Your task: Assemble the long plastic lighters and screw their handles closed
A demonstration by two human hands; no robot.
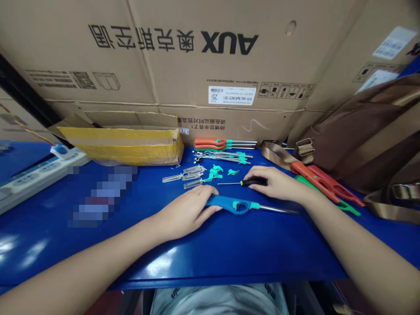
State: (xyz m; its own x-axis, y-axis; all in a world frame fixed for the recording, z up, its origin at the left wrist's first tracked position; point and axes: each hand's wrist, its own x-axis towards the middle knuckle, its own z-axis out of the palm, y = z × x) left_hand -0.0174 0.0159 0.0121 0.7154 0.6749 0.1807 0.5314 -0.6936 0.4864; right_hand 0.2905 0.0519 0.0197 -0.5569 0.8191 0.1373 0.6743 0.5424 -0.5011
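My left hand [192, 210] is closed round the handle end of a blue gas lighter [229, 203], whose metal tube points right along the table. In my right hand [274, 181] is a screwdriver [254, 181] with a black and yellow handle, its thin shaft pointing left above the lighter. Just beyond the hands lie clear fuel tanks [193, 173], loose turquoise triggers [215, 172] and several metal tubes with wires [223, 156]. A stack of orange lighter casings [210, 143] with turquoise parts and metal tubes sits behind them.
An open yellow-taped cardboard box [131, 146] stands at the back left, near a white power strip [42, 175]. Red, orange and green casing halves [321, 181] lie at right beside a brown bag [367, 135]. A big carton [197, 65] walls off the blue table [229, 253].
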